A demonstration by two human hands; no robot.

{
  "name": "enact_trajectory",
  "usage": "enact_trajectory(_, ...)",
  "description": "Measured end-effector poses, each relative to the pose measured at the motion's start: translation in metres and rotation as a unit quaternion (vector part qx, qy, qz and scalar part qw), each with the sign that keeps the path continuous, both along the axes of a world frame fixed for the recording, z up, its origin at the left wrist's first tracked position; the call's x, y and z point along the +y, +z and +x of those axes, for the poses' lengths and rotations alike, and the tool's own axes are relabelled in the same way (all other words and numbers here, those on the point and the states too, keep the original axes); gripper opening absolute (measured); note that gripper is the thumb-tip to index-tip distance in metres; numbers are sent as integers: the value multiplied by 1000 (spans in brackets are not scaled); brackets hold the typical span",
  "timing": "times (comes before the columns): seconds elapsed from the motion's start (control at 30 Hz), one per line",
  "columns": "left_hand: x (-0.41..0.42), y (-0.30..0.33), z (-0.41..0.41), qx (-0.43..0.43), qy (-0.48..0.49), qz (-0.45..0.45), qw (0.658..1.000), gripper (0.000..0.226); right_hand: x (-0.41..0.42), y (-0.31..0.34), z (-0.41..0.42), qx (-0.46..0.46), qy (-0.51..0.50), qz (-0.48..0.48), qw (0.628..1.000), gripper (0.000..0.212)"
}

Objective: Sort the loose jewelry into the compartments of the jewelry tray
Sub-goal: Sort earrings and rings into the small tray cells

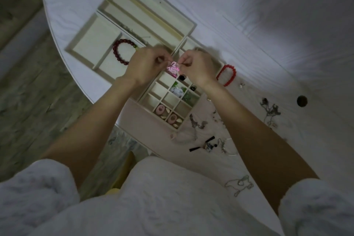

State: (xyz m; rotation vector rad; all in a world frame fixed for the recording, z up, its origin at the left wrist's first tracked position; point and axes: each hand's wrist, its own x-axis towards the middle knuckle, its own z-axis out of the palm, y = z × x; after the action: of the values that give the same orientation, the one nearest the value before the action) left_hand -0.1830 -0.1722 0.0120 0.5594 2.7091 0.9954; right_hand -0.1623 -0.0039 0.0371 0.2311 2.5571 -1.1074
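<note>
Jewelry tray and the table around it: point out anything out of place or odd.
The bright red bracelet lies on the table against the jewelry tray's far right edge, not in a compartment. Tangled chains and other small pieces are strewn loose on the table to the tray's right. Nothing looks damaged.

Dim, bluish light. The white table (268, 25) is brightest at its far right side. Edges bend and blur.

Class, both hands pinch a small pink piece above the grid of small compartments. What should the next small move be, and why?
Probably lower the pink piece into an empty compartment just below. Both the left hand and the right hand already hold it over the tray, and nearby cells look free.
</note>
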Motion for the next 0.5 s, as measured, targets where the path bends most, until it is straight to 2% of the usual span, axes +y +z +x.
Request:
enact_trajectory(0.17,2,-12,4,45,13,-17,999,11,-1,-4,3,26,9,30,999,11)
enact_trajectory(0.33,0,-13,8,118,34,-34,992,15,3,-8,10,120,31,81,989,9)
enact_trajectory(0.5,-6,-13,11,206,-40,-115,971,15,2,-12,14,143,110,156,971,10)
